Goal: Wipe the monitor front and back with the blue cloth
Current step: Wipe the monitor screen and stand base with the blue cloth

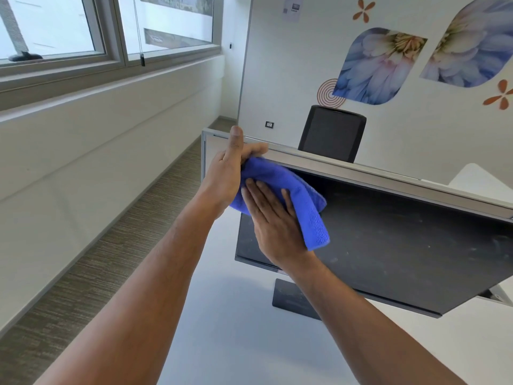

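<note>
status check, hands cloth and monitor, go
Left hand grips the top left corner of the monitor. Right hand presses blue cloth flat on dusty screen. Nothing in the way.

A white desk (236, 343) carries the monitor (402, 245) — its dark base (291, 300) flat on it.

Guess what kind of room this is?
Likely an office: a monitor on a white desk, a black office chair behind a desk partition, and flower decals on the wall.
</note>
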A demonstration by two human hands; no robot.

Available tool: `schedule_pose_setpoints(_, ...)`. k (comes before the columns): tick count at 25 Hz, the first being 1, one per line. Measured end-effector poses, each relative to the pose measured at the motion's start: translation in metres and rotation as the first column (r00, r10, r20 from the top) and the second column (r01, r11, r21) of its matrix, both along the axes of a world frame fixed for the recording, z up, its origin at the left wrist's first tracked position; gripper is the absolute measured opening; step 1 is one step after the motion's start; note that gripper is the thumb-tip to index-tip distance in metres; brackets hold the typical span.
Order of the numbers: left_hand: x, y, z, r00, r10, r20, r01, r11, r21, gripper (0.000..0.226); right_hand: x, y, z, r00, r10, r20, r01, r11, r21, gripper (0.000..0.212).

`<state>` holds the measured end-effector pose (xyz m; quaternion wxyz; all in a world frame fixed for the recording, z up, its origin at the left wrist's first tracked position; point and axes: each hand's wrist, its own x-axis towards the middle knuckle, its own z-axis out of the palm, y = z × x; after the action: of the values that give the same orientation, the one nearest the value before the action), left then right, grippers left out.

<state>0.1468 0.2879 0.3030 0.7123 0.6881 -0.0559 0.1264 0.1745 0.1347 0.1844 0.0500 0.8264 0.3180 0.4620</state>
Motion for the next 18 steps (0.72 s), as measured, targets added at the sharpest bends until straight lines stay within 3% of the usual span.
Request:
schedule_pose_setpoints(4, 0.003, 0.002, -0.008, 0.997, -0.061, 0.043, 0.058, 0.995, 0.078, 0.072, -0.014, -0.053, -0.041, 0.999, -0.044, -0.004, 0.043, 0.986, -0.163, 0.07)
schedule_pose_setpoints(9, 0.006, 0.001, -0.012, 0.996, -0.065, 0.066, 0.059, 0.994, 0.091, 0.073, -0.03, -0.118, -0.039, 0.989, -0.147, -0.01, 0.144, 0.982, -0.125, 0.071)
schedule_pose_setpoints(13, 0.006, -0.005, -0.011, 0.995, -0.066, 0.068, 0.064, 0.997, 0.033, 0.069, -0.02, -0.086, 0.014, 0.993, -0.115, 0.028, 0.113, 0.992, 0.057, 0.057)
schedule_pose_setpoints(18, 0.005, -0.006, -0.011, 0.993, -0.075, 0.087, 0.08, 0.995, -0.054, 0.065, 0.002, -0.01, 0.028, 0.999, -0.019, 0.029, 0.018, 1.0, 0.018, 0.057)
